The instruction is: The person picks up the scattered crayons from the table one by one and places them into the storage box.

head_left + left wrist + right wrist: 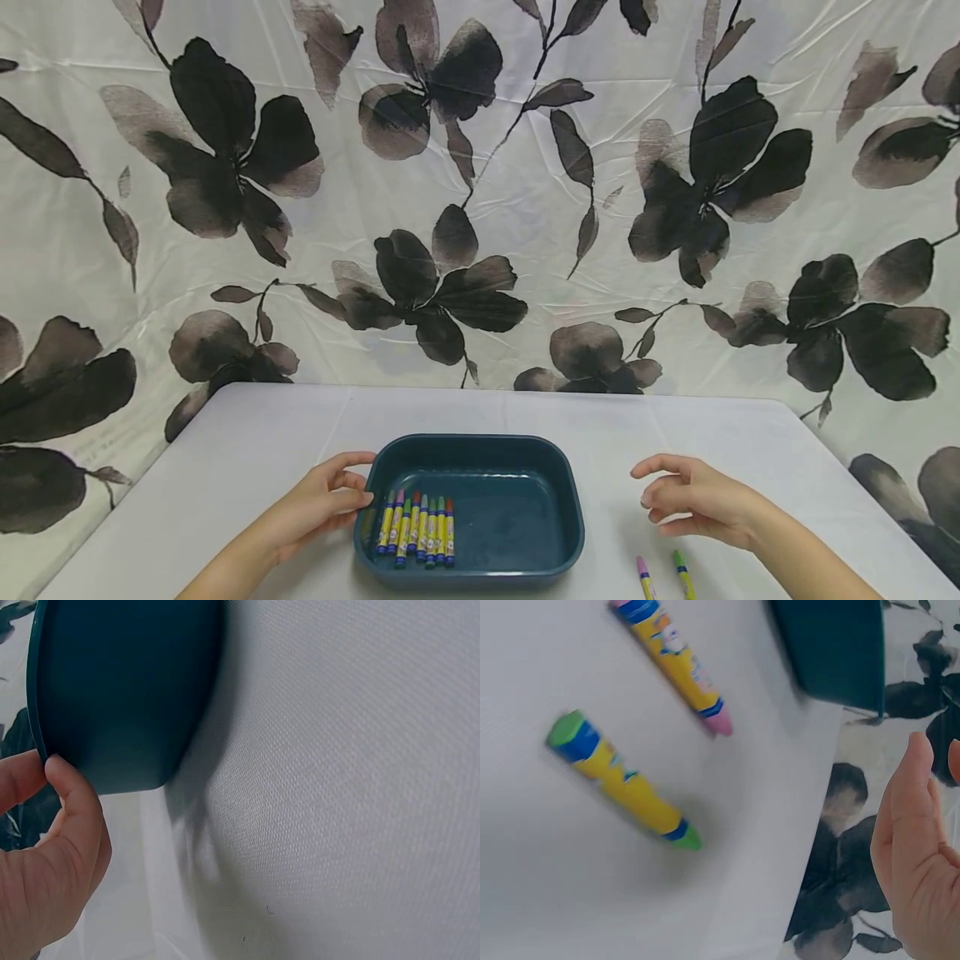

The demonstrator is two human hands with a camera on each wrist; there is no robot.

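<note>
A dark teal rectangular tray (517, 533) stands on the table, several wax crayons (415, 529) with yellow wrappers lined up along its left side. My left hand (318, 504) is at the tray's left side, and the left wrist view shows thumb and finger (71, 791) touching near the rim. To the tray's right, my right hand (701, 500) hovers with loosely bent fingers and nothing between them. Nearer the front than that hand, a pink crayon (679, 664) and a green crayon (630, 784) lie on the table, apart from each other.
The white-covered table (300, 417) has its far edge just behind the tray. A white cloth (525, 208) with a dark floral print hangs beyond it.
</note>
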